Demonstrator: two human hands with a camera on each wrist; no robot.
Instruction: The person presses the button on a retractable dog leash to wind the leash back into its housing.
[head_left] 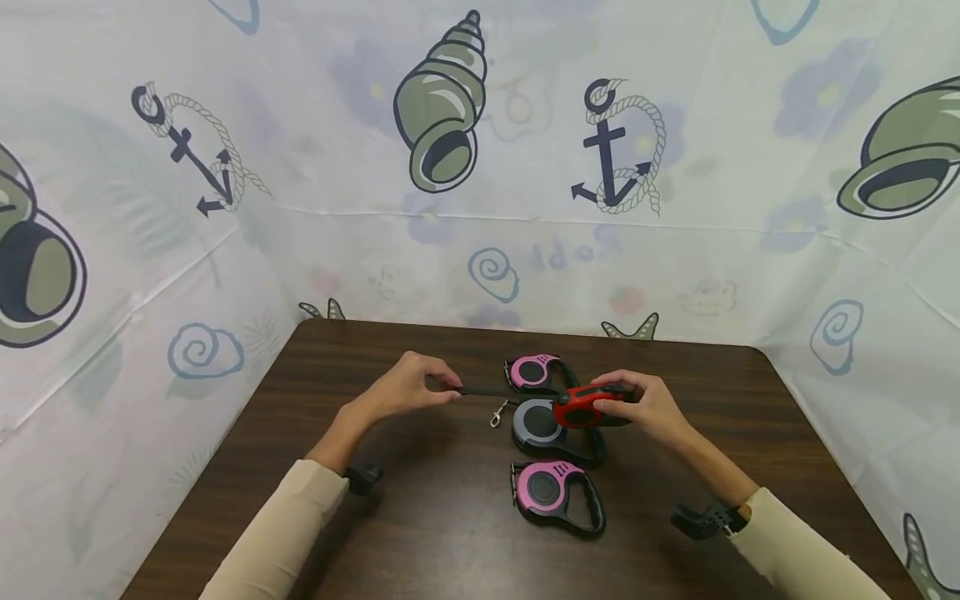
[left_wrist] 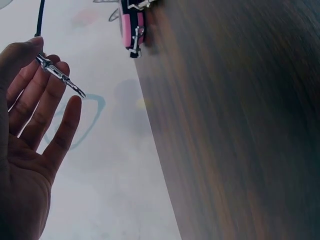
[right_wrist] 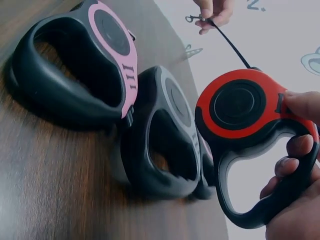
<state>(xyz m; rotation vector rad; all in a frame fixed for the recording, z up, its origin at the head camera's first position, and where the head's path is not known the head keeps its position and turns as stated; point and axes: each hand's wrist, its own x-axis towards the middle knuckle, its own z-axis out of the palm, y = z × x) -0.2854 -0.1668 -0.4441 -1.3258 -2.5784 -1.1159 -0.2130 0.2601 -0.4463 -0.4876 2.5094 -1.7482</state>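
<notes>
A red and black retractable dog leash [right_wrist: 237,102] is in my right hand [head_left: 651,407], fingers curled through its handle and thumb on the button in the right wrist view. From its housing a thin black strap [head_left: 495,392] stretches to the left. My left hand [head_left: 412,385] pinches the strap's end between thumb and fingertips. A silver metal clip [left_wrist: 62,76] dangles from that pinch in the left wrist view; the other left fingers are spread loosely. Both hands hold the leash above the table, over a grey leash [head_left: 538,422].
On the brown wooden table [head_left: 420,533], a pink leash [head_left: 531,372] lies behind the grey one and another pink leash [head_left: 545,490] in front. The grey leash's metal clip [head_left: 497,415] rests to its left. A patterned white sheet [head_left: 337,167] hangs around the table.
</notes>
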